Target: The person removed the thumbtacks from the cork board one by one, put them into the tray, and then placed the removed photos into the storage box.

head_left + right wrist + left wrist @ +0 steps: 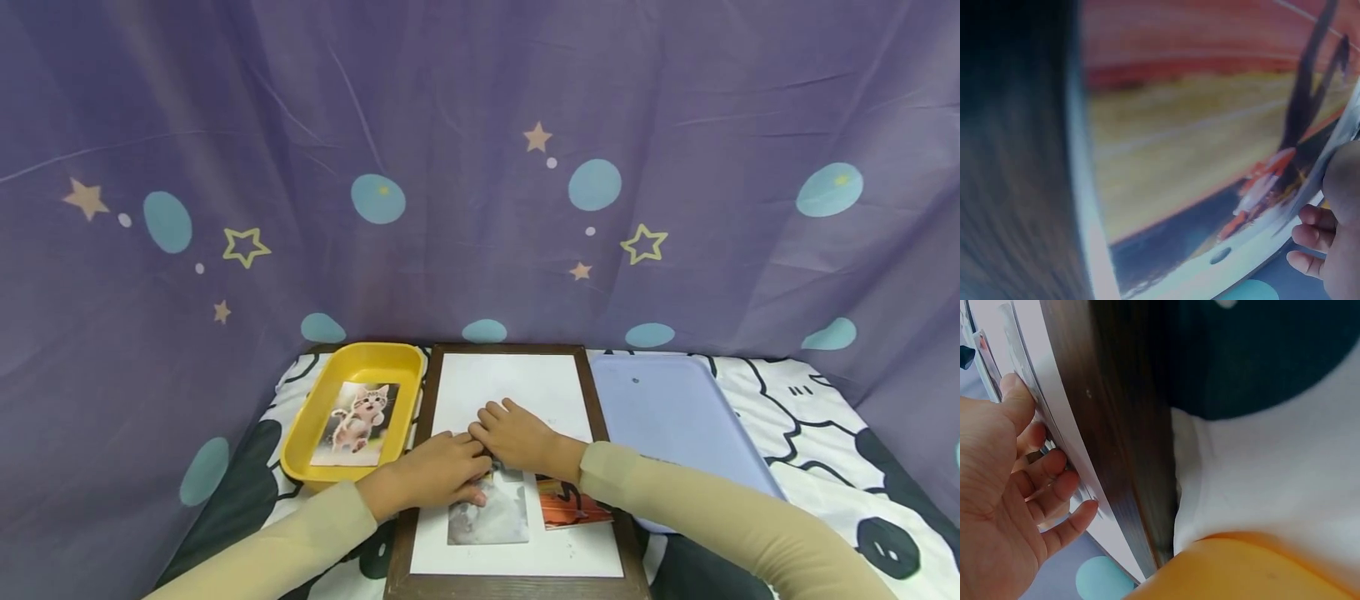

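A framed whiteboard (pixel 517 379) with a brown wooden rim lies in the middle. On its lower half are a pale grey photo (pixel 491 521) and, to the right, a red and yellow photo (pixel 577 512) of a runner. My left hand (pixel 438 471) rests on the grey photo, its thumb and fingertips touching the surface in the left wrist view. Beside it my right hand (pixel 521 437) lies at the photo's top, the fingers loosely bent and next to the left fingertips. Both hands cover the upper parts of the photos.
To the left stands a yellow tray (pixel 303 425) with a kitten photo (pixel 360 425) in it. A pale blue tray (pixel 667 408) lies to the right, partly under my right forearm. A black and white patterned cloth (pixel 810 467) covers the surface; a purple curtain (pixel 480 108) hangs behind.
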Available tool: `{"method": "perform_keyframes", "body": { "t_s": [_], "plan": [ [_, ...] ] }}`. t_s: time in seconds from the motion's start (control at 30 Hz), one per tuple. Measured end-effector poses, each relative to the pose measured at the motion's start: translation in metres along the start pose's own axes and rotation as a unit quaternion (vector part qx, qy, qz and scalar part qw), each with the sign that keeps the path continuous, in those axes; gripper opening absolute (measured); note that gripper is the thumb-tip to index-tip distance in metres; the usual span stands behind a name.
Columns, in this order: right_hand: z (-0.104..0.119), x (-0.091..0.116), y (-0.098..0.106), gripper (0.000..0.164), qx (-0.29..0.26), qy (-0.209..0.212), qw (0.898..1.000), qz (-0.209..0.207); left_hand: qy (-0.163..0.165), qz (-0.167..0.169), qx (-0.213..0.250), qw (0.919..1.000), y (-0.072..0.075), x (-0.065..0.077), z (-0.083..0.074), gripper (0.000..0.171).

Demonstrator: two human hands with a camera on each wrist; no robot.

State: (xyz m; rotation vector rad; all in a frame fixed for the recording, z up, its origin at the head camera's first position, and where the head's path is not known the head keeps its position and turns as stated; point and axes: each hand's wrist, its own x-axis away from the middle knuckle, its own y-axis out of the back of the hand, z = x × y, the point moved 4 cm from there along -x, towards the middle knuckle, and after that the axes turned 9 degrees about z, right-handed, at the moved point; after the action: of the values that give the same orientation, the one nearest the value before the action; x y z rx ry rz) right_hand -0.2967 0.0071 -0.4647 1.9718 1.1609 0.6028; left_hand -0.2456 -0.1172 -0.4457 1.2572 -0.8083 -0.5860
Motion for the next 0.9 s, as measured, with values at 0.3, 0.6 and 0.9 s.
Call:
{"method": "perform_keyframes", "body": {
  "t_s": [0.3,0.6,0.9],
  "plan": [
    [0.0,0.0,-0.007,0.019,-0.022,-0.015,1.0,-0.008,0.001,-0.003,-0.038,0.9993,0.0,0.001,-0.003,0.043],
    [0.0,0.0,-0.004,0.02,-0.038,-0.012,0.999,0.005,0.0,-0.03,-0.035,0.9989,0.003,0.006,-0.005,0.039],
    [0.0,0.001,-0.005,0.023,-0.045,-0.005,0.999,0.009,-0.037,-0.05,-0.037,0.9973,0.001,0.011,-0.006,0.041]
  ]
}}
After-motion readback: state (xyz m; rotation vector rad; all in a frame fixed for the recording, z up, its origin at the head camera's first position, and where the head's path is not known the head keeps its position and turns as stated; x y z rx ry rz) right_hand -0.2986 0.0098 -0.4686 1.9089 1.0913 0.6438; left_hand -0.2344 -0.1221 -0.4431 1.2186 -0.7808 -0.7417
